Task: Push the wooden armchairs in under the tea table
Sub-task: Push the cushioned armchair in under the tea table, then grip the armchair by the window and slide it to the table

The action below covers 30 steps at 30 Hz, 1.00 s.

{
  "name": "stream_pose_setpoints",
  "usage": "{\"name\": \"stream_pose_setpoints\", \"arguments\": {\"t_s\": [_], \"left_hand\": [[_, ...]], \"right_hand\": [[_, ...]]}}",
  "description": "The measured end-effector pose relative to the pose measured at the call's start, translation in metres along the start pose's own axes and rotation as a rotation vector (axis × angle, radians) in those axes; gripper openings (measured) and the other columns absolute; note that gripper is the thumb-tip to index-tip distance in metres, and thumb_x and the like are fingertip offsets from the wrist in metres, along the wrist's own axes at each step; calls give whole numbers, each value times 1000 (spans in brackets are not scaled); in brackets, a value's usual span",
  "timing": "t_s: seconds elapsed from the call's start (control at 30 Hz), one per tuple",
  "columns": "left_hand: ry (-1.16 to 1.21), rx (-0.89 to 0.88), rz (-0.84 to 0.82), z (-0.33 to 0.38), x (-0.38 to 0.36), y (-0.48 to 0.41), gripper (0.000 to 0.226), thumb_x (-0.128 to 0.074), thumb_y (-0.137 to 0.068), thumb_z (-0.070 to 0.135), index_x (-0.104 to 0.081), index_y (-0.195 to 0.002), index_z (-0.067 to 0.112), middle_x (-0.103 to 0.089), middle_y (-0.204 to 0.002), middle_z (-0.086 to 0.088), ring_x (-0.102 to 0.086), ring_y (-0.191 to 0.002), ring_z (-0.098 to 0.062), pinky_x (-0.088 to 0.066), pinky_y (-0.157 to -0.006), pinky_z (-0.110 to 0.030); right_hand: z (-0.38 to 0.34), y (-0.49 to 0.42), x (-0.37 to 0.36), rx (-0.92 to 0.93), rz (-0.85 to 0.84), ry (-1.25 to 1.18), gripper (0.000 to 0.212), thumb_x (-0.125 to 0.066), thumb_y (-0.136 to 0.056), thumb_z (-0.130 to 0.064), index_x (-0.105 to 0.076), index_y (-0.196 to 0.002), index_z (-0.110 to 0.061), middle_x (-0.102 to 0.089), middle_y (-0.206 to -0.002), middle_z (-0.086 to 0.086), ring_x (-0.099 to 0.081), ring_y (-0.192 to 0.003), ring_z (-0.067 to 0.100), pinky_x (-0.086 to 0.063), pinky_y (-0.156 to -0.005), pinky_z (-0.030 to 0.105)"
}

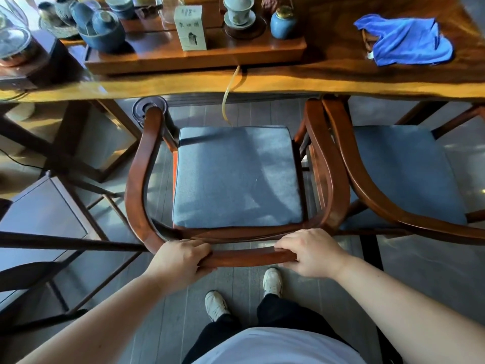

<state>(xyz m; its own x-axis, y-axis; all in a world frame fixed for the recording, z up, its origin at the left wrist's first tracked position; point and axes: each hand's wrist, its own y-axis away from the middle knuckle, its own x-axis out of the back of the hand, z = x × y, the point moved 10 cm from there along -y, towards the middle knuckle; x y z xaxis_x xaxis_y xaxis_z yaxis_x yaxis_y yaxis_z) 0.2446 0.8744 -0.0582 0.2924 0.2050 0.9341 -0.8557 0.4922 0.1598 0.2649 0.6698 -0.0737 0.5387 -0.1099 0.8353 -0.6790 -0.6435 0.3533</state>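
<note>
- The left hand (181, 261) is closed over the curved back rail of the near wooden armchair (141, 179), its fingers (195, 246) wrapped over the top of the rail near the left bend.
- The right hand (307, 252) grips the same rail further right, fingers (284, 249) curled over the top edge and thumb underneath.
- This armchair faces the tea table (315, 80); the tips of its two arms reach the table's near edge, while its blue seat cushion (236, 177) lies almost wholly out in front of the table.
- A second wooden armchair (367, 179) stands just beside it on the right, the arms of the two chairs touching or nearly so; its own blue seat (404, 169) is also mostly clear of the table edge.
- On the table sits a long wooden tea tray (183, 56) carrying a white paper box (190, 27), a lidded white cup on a saucer (238, 11), a small blue jar with a gold lid (283, 22) and a blue bowl holding cups (101, 24).
- A crumpled blue cloth (404, 40) lies on the table to the right, well apart from the tray.
- A yellowish tube (231, 88) hangs from the tray over the table edge towards the cushion.
- The person's two pale shoes (271, 281) stand on the grey plank floor (262, 116) right behind the chair.
- A dark side stand (42, 214) sits to the left.
</note>
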Motion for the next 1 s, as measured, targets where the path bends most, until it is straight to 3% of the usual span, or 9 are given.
{"name": "stream_pose_setpoints", "arguments": {"t_s": [0.13,0.23,0.3,0.4,0.6,1.0], "left_hand": [[-9,20,-13,6,4,4,38,-76,-70,41,-65,-97,16,-71,-89,0,-66,-83,-25,-56,-69,-34],[-75,68,-17,7,10,12,65,-72,-71,55,-59,-120,15,-68,-113,-4,-62,-105,-25,-51,-92,-43],[-105,107,-4,6,18,19,72,-63,-75,62,-53,-128,14,-64,-123,-7,-57,-115,-27,-45,-100,-48],[-158,194,27,2,35,33,73,-49,-80,65,-50,-132,14,-59,-131,-7,-52,-122,-30,-38,-103,-51],[-277,472,57,-23,63,86,76,-42,-84,64,-35,-144,18,-44,-145,-13,-34,-134,-41,-27,-109,-57],[-271,863,139,-134,105,263,76,-31,-84,63,-36,-144,16,-41,-146,-15,-29,-136,-42,-25,-110,-57]], "right_hand": [[-1,0,-6,7,-37,7,54,-58,-81,-60,-58,-126,-28,-66,-121,-9,-59,-111,17,-51,-88,38],[-3,-5,-10,14,-115,0,84,-49,-78,-75,-36,-145,-27,-48,-146,-5,-46,-130,16,-42,-103,38],[-13,-14,-10,44,-179,-71,90,-44,-76,-81,-24,-149,-32,-35,-155,-6,-37,-135,14,-35,-107,35],[-45,-34,-9,157,-250,-88,90,-43,-80,-81,-13,-151,-35,-22,-161,-4,-24,-141,15,-23,-111,33],[-131,-80,6,414,-124,247,92,-44,-83,-76,-4,-153,-31,-6,-163,10,-8,-147,26,-6,-118,50],[-292,-150,-7,588,-82,432,87,-46,-88,-65,0,-153,-30,-3,-163,12,-3,-147,27,0,-117,51]]}}
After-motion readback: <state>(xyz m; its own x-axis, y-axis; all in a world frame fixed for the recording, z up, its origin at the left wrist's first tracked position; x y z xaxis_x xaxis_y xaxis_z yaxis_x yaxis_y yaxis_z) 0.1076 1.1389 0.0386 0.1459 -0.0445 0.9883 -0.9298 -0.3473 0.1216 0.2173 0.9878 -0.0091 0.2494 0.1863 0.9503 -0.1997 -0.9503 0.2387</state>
